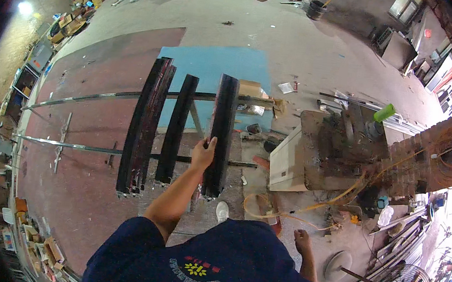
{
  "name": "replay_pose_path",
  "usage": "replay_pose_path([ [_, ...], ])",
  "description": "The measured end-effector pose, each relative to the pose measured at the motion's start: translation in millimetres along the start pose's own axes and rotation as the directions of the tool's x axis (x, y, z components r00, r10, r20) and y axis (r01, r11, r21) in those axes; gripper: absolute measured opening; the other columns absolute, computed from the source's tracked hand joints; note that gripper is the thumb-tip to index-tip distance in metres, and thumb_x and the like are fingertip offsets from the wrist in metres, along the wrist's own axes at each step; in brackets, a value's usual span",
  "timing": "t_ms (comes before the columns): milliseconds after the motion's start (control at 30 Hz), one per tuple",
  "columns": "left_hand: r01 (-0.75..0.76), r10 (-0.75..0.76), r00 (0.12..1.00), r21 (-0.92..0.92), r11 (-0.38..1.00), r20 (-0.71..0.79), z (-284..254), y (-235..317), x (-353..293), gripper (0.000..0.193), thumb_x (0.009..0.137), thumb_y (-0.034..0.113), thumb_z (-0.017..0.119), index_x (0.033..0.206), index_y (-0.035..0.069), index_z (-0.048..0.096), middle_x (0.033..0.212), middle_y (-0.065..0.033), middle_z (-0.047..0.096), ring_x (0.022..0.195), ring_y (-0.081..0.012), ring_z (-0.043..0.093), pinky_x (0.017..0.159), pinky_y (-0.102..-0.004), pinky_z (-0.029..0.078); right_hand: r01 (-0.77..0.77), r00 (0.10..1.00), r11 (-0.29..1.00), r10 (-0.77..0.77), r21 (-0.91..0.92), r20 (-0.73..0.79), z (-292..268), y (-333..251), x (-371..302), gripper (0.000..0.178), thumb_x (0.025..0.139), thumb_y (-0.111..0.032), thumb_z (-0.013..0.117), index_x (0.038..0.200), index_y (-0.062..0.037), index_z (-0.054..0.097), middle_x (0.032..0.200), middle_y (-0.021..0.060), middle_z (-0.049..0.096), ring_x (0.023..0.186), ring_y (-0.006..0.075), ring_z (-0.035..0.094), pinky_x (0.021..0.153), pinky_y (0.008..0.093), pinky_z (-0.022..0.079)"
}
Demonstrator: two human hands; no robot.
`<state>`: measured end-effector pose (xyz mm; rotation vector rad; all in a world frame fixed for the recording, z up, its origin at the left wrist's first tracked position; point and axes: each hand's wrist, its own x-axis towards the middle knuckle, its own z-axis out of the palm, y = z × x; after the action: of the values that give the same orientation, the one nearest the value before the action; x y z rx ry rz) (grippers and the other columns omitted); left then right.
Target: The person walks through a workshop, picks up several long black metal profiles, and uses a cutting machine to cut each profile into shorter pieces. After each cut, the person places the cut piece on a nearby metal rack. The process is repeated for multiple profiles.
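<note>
In the head view, a long black bar is being gripped at its left edge by the left hand. The bar is being held up by two rails, right of other black bars. The right hand is hanging well apart, near the dark shirt; whether anything is being held there cannot be told.

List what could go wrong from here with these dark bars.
The right bar, touched by the left grip, lies nearest the right ends of the rails; a shove that way might tip it off. The yellow hose loops near the shoe, so a step right could snag it.
</note>
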<state>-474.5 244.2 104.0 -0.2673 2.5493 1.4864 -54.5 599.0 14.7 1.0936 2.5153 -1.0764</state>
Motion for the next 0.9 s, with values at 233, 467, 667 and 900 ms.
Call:
replay_pose_path([
  [233,-0.094,0.355,0.874,0.599,0.795,-0.333,-54,-31,53,0.082,0.079,0.051,0.065,0.137,0.003,0.034,0.134,-0.0215,0.043,0.125,-0.0374,0.038,0.097,-0.0462,0.040,-0.130,0.987,0.990,0.124,0.060,0.105,9,-10,-23,0.041,0.087,-0.036,0.058,0.110,-0.0023,0.061,0.105,0.0209,0.064,0.099,0.0338,0.062,0.086,0.0409,0.048],
  [467,0.190,-0.192,0.980,0.552,0.811,-0.056,-107,-9,65,0.108,0.067,0.052,0.075,0.146,0.005,0.018,0.123,-0.0206,0.054,0.111,-0.0350,0.054,0.086,-0.0498,0.048,-0.176,0.980,0.984,0.178,-0.029,0.086,1,-44,-58,0.041,0.086,-0.035,0.058,0.112,-0.0028,0.061,0.103,0.0212,0.065,0.097,0.0334,0.063,0.084,0.0398,0.049],
  [667,-0.067,0.266,0.937,0.629,0.774,-0.227,-122,41,-8,0.094,0.064,0.038,0.076,0.142,0.008,0.033,0.123,-0.0150,0.057,0.107,-0.0336,0.058,0.087,-0.0426,0.047,-0.064,0.993,0.997,0.060,0.035,0.101,-26,-89,-64,0.035,0.088,-0.029,0.057,0.113,-0.0050,0.060,0.101,0.0196,0.065,0.096,0.0318,0.063,0.082,0.0388,0.049],
  [900,-0.583,0.577,0.803,0.393,0.711,0.147,-131,131,-139,0.075,0.066,0.008,0.070,0.135,0.006,0.041,0.125,-0.0180,0.053,0.116,-0.0343,0.050,0.098,-0.0403,0.039,0.475,0.869,0.679,-0.462,0.560,-0.177,-42,-108,-45,0.051,0.083,-0.012,0.058,0.132,-0.0090,0.044,0.128,0.0164,0.050,0.116,0.0349,0.048,0.101,0.0415,0.038],
])
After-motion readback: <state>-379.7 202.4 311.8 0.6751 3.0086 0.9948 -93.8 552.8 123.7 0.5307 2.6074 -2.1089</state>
